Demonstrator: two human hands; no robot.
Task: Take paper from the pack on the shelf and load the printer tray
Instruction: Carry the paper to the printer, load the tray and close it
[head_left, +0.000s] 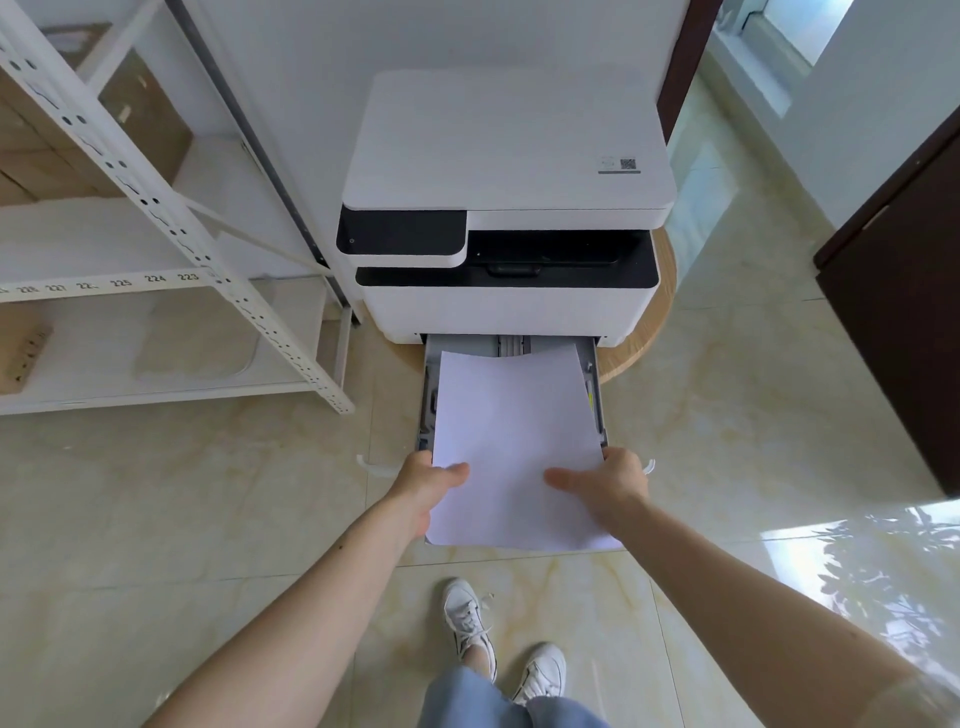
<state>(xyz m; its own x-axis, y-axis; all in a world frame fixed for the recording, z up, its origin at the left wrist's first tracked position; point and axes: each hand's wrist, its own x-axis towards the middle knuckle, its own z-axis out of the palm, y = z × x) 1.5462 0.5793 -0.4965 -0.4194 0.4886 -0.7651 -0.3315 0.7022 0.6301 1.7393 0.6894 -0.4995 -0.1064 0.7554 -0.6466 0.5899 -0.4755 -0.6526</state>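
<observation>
Head view: paper stack (514, 447) is held over the pulled-out printer tray (597, 384), long axis running from the person toward the printer (509, 208), far edge bowed up near the slot, near edge overhanging the tray front. Left hand (428, 486) and right hand (613, 486) each pinch a side edge, thumbs on top, fingers curled under. Judged: paper fetched and mostly placed; left to do are seating it flat and closing the tray; shelf (156, 218) stands left, its pack not identifiable.
</observation>
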